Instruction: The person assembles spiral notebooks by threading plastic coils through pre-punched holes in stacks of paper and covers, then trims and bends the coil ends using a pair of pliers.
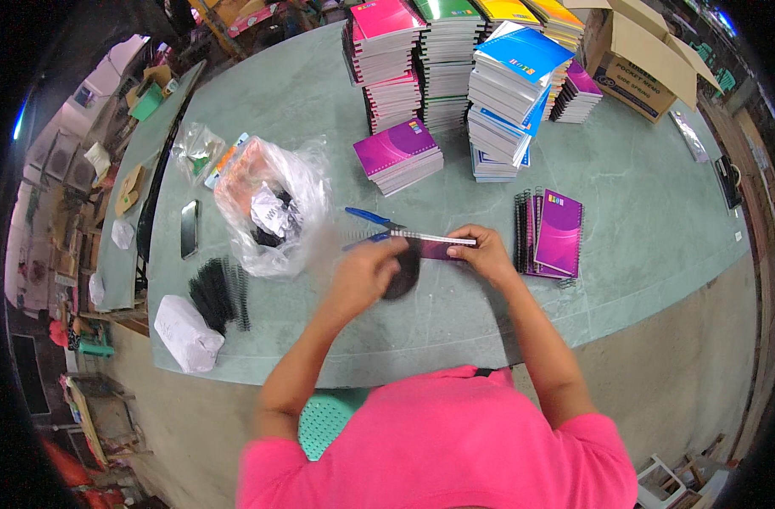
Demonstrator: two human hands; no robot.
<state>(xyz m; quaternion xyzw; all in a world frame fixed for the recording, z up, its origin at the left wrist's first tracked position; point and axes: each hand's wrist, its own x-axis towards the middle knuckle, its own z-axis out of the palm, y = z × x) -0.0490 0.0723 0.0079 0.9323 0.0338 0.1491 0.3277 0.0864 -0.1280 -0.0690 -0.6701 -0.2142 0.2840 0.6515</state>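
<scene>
At the table's middle my right hand (486, 253) pinches the right end of a small purple notebook (440, 248), held edge-on with its white page edge upward. My left hand (366, 273), slightly blurred, has its fingertips closed at the notebook's left end. A faint spiral coil (356, 235) runs out leftward there, seemingly between those fingers. Just behind lie scissors with blue handles (369, 217), partly hidden. A dark round object (402, 280) rests below the notebook; its kind is unclear. Right of my hand sit several coil-bound purple notebooks (559, 231).
Loose black coils (218, 293) and a crumpled white bag (189, 333) lie left, near a phone (190, 229) and a clear plastic bag (273, 212). Behind are a purple stack (400, 157), a tall blue stack (510, 93) and an open carton (637, 72).
</scene>
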